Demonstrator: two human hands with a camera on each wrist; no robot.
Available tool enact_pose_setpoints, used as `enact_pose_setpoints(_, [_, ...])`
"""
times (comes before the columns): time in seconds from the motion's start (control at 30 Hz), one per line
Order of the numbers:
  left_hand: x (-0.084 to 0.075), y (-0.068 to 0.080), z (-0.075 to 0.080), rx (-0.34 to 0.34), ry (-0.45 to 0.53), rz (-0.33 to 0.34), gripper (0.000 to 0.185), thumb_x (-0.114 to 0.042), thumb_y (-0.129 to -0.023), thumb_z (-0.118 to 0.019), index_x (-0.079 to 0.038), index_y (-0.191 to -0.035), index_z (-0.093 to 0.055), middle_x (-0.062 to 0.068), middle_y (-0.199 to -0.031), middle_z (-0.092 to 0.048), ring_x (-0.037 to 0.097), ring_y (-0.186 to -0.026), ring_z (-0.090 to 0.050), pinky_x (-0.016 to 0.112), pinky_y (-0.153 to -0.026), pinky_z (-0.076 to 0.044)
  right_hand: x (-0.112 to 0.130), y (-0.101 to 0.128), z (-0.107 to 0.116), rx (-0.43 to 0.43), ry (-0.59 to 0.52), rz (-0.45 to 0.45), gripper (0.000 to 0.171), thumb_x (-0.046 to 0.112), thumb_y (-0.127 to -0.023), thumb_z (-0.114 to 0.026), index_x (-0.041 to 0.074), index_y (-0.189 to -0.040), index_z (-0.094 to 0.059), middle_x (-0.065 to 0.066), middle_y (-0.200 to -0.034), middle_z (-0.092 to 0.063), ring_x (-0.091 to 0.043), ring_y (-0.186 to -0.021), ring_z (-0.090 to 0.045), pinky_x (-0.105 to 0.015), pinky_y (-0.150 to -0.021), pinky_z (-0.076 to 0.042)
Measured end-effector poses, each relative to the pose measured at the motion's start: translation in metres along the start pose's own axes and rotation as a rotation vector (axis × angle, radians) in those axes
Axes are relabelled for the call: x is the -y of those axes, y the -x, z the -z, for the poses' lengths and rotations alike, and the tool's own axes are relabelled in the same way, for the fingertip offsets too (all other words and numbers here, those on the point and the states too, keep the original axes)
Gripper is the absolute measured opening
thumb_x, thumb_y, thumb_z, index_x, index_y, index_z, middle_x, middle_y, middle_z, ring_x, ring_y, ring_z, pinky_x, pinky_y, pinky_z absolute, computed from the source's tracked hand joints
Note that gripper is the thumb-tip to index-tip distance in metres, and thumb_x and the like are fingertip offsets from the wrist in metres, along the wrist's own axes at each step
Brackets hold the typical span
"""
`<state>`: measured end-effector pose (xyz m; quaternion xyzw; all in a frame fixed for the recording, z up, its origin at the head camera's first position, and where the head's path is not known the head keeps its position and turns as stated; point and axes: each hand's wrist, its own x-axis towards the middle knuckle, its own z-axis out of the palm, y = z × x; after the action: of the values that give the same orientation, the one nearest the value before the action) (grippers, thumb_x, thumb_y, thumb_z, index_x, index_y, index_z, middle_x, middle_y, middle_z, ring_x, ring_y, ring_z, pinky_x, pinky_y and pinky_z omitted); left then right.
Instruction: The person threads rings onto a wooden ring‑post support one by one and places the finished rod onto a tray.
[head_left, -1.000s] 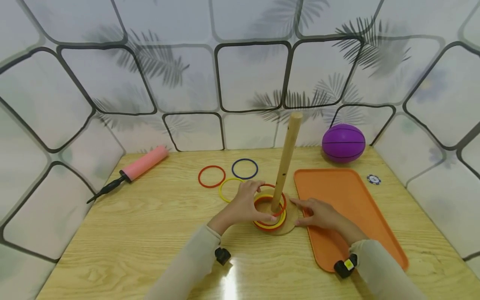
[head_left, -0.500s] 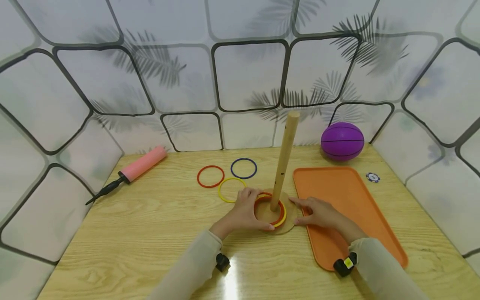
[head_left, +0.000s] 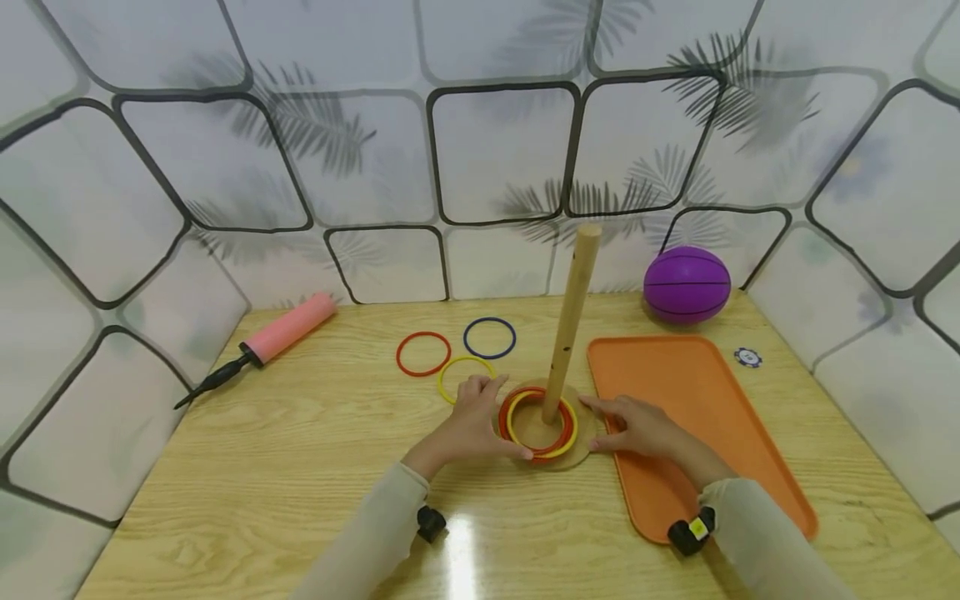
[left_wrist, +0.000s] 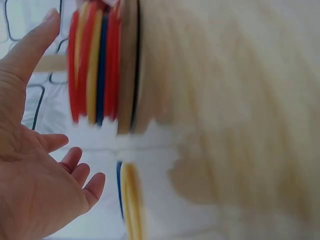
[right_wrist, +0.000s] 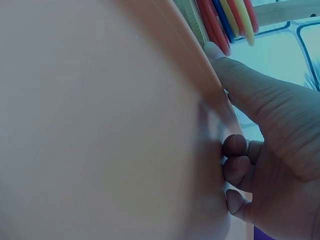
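Note:
A wooden ring-toss stand has an upright post point(head_left: 573, 325) on a round base point(head_left: 588, 425). Several red, yellow and blue rings point(left_wrist: 92, 65) lie stacked around the foot of the post. Just left of the stack is my left hand point(head_left: 468, 425), its thumb and fingers spread; the left wrist view shows the palm holding nothing. From the other side, my right hand point(head_left: 637, 427) holds the base's edge between thumb and index finger, over the orange tray's point(head_left: 675, 358) left rim. Its other fingers bend in the right wrist view.
Behind the left hand lie loose red point(head_left: 423, 375), blue point(head_left: 490, 357) and yellow point(head_left: 442, 392) rings. A pink hand pump point(head_left: 288, 327) rests at the left. To the back right are a purple ball point(head_left: 687, 285) and a poker chip point(head_left: 747, 357).
A red ring, held tilted by my left hand, came down flat onto the stack. The left hand then let go and drew slightly left. My right hand stayed at the base.

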<state>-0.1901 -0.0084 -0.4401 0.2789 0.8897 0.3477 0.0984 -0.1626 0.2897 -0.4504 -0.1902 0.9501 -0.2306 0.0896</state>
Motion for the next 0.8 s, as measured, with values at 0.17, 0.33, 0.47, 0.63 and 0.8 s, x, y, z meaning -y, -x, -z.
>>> enact_pose_setpoints(0.17, [0.010, 0.004, 0.020, -0.035, -0.012, 0.023, 0.112, -0.049, -0.060, -0.087, -0.007, -0.147, -0.030, 0.015, -0.130, -0.033, 0.031, -0.121, -0.027, 0.047, -0.098, -0.032, 0.000, 0.000, 0.001, -0.002, -0.001, 0.004, 0.076, 0.051, -0.077, -0.071, 0.014, -0.139, -0.049, 0.002, -0.082, -0.049, -0.014, -0.071, -0.036, -0.030, -0.060, -0.027])
enact_pose_setpoints(0.33, [0.023, 0.009, 0.041, -0.062, -0.009, 0.049, 0.106, -0.046, -0.064, -0.085, -0.007, -0.146, -0.031, 0.016, -0.131, -0.032, 0.033, -0.123, -0.027, 0.051, -0.099, -0.029, 0.001, 0.000, 0.001, 0.004, -0.008, 0.013, 0.075, 0.049, -0.077, -0.072, 0.013, -0.140, -0.049, 0.002, -0.081, -0.047, -0.013, -0.070, -0.035, -0.029, -0.060, -0.026])
enact_pose_setpoints(0.47, [0.035, 0.010, 0.060, -0.079, -0.009, 0.058, 0.105, -0.044, -0.065, -0.084, -0.008, -0.147, -0.030, 0.019, -0.130, -0.032, 0.035, -0.123, -0.026, 0.052, -0.099, -0.027, 0.001, 0.001, 0.000, 0.007, -0.015, 0.005, 0.075, 0.048, -0.077, -0.072, 0.013, -0.140, -0.049, 0.002, -0.078, -0.044, -0.013, -0.069, -0.034, -0.029, -0.059, -0.025])
enact_pose_setpoints(0.63, [0.051, 0.011, 0.084, -0.120, -0.011, 0.062, 0.103, -0.045, -0.067, -0.083, -0.008, -0.147, -0.031, 0.021, -0.132, -0.031, 0.037, -0.123, -0.024, 0.056, -0.096, -0.029, 0.001, 0.000, 0.000, 0.005, -0.010, 0.007, 0.075, 0.049, -0.077, -0.072, 0.013, -0.139, -0.049, 0.002, -0.081, -0.046, -0.013, -0.071, -0.035, -0.029, -0.060, -0.026])
enact_pose_setpoints(0.8, [0.066, 0.010, 0.101, -0.155, -0.007, 0.094, 0.099, -0.045, -0.070, -0.081, -0.009, -0.147, -0.031, 0.021, -0.138, -0.027, 0.040, -0.129, -0.019, 0.061, -0.098, -0.027, 0.002, 0.000, 0.001, 0.003, 0.003, 0.003, 0.075, 0.047, -0.077, -0.072, 0.013, -0.139, -0.049, 0.002, -0.081, -0.046, -0.013, -0.071, -0.036, -0.029, -0.060, -0.027])
